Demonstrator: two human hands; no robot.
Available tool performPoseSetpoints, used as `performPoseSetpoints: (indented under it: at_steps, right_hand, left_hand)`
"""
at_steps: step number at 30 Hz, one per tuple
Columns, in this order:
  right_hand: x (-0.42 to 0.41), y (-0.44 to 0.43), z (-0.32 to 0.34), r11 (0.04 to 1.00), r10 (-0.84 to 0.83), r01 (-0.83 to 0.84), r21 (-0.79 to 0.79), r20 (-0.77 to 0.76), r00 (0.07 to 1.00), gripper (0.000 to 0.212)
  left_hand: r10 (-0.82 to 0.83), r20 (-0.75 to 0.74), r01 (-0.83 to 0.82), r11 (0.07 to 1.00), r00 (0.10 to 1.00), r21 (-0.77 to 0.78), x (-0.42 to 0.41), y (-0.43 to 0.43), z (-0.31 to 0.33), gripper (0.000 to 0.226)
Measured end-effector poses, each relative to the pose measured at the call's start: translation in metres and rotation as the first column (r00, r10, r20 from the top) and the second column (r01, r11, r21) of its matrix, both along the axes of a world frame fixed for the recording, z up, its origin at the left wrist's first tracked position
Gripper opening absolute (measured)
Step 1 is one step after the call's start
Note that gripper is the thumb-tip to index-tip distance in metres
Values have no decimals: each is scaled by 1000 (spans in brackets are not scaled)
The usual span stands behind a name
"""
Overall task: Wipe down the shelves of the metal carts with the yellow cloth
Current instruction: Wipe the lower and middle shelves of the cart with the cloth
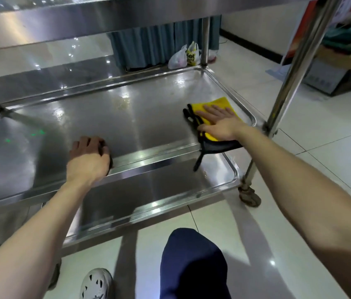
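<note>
R hand flat on yellow cloth, shelf near-right corner; L hand grips its near rim. I fear overhanging cloth slips off w/ hard sweep.

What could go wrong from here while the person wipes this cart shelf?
1. The black edge of the yellow cloth hangs over the front rim of the middle shelf; a sideways wipe may drag it off or bunch it under the right hand.
2. The cart stands on a caster; pushing hard could roll it, though the left hand gripping the rim probably steadies it.
3. The upper shelf sits close overhead; rising quickly might bump the head.
</note>
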State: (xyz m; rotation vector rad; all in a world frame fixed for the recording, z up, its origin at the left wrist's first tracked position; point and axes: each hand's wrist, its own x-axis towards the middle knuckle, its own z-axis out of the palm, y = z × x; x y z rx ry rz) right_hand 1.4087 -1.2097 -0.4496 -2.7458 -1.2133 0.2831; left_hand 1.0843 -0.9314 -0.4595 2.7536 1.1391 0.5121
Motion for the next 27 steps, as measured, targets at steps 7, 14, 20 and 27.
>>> performPoseSetpoints:
  at_steps: [7, 14, 20, 27]
  right_hand:
    - [56, 8, -4, 981, -194, 195, 0, 95, 976, 82]
    - [14, 118, -1, 986, -163, 158, 52, 96, 982, 86]
    - [-78, 160, 0, 995, 94, -96, 27, 72, 993, 82]
    - [-109, 100, 5, 961, 274, -273, 34, -6, 962, 70]
  left_hand:
    - [-2, 8, 1, 998, 1000, 58, 7, -4, -4, 21]
    - [27, -15, -25, 994, 1000, 109, 13, -1, -4, 23]
    - [32, 39, -36, 993, 999, 109, 7, 2, -7, 20]
    - [18, 39, -19, 1000, 999, 23, 1, 4, -6, 23]
